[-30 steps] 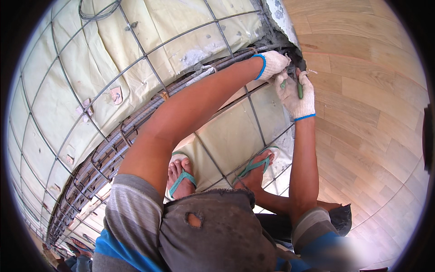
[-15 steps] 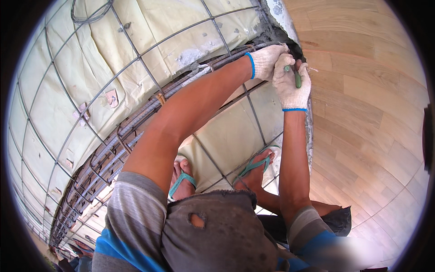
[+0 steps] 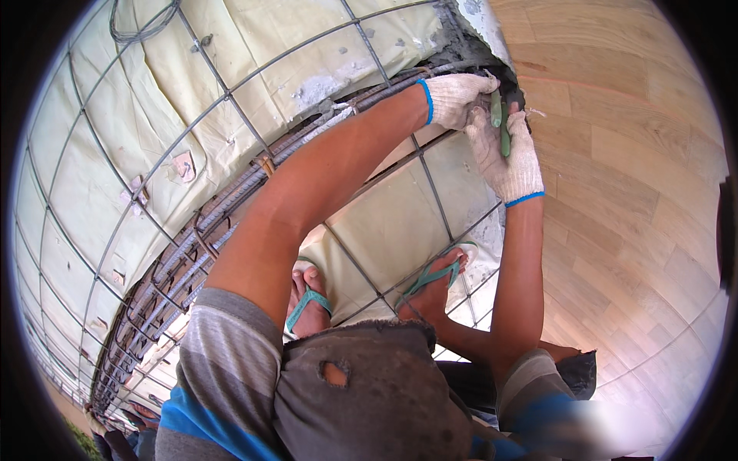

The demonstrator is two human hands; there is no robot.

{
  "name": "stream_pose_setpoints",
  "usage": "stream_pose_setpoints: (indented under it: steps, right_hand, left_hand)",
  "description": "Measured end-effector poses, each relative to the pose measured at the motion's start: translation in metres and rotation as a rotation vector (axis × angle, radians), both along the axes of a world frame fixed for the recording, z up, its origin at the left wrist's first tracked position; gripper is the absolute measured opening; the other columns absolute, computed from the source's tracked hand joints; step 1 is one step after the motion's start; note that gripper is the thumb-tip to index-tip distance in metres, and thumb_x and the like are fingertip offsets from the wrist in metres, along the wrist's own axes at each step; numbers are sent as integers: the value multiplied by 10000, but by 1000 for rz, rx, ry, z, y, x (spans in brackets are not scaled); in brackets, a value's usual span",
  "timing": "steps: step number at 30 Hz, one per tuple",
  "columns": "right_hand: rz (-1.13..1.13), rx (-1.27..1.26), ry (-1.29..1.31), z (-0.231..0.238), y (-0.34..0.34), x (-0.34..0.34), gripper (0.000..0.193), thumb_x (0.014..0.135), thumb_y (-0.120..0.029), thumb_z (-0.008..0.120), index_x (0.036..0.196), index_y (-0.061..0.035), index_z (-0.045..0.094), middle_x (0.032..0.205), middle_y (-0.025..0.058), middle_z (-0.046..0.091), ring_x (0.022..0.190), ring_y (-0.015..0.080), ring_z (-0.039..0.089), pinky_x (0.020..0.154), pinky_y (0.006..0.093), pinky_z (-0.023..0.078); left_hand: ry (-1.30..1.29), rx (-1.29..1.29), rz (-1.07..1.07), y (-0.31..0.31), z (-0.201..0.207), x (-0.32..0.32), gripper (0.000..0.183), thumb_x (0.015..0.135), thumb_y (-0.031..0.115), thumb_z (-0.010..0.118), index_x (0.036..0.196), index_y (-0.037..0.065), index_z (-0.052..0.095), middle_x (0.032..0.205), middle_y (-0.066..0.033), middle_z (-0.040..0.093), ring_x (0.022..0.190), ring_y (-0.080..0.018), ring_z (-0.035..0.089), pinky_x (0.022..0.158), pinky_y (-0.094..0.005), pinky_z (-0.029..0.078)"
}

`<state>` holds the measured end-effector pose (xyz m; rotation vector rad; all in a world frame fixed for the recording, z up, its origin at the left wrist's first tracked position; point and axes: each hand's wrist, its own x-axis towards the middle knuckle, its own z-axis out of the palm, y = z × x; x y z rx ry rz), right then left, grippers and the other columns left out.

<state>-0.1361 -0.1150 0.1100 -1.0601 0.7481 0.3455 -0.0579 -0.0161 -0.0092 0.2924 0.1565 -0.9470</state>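
Observation:
My right hand (image 3: 516,170), in a white knit glove with a blue cuff, is closed round green-handled pliers (image 3: 505,140). Both handles show, spread a little apart; the jaws are hidden. Just left of it my left hand (image 3: 455,100), gloved the same way, has its fingers closed at the end of the steel rebar (image 3: 369,101), beside a rough concrete edge (image 3: 480,50). What those fingers pinch is hidden. The two gloves touch or nearly touch. A thin pale strand (image 3: 536,113) sticks out by the right fingertips.
Rebar mesh (image 3: 228,94) spreads over cream sheeting (image 3: 254,65), with bundled, hooped bars (image 3: 181,257) running along a trench. A wire coil (image 3: 142,36) lies at the top left. My feet in green flip-flops (image 3: 309,301) stand among the bars. Wood-look tiles (image 3: 623,169) cover the right side.
My right hand has shifted slightly right and turned, so more of the pliers' handles shows. My left hand stays near the rebar's end, its fingers slightly moved.

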Motion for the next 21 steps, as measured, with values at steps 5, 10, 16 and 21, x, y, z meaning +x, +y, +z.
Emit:
stream_pose_setpoints:
  steps: [5,10,16,21]
  right_hand:
    - [325,-551,159,52,18,-3,347,1090,-442,598,1409,-311,636,1319,73,626,1094,250,635,936,457,580]
    - [493,-692,323,57,37,27,319,1011,-412,720,1264,-219,722,1214,27,625,1030,248,585,947,461,566]
    - [892,-1003,537,54,41,48,534,935,-541,753,1283,-153,639,1201,79,612,1084,264,607,991,505,562]
    - [881,-1086,614,53,56,56,444,966,-478,719,1264,-167,614,1104,22,570,975,197,558,970,504,568]
  left_hand:
    - [21,-120,-12,8,25,-7,246,1108,314,563,1065,83,638,987,-103,726,942,-262,705,868,-460,569]
    - [-87,-239,-77,0,4,3,503,1145,460,396,1245,10,596,1242,-195,715,1161,-330,694,1051,-548,533]
    - [-59,-100,-22,4,23,-9,520,1148,447,392,1375,4,544,1359,-218,662,1249,-350,654,1109,-543,507]
    - [-125,-180,-10,-3,17,-9,521,1155,435,364,1351,-11,548,1352,-225,653,1225,-369,650,1070,-555,520]
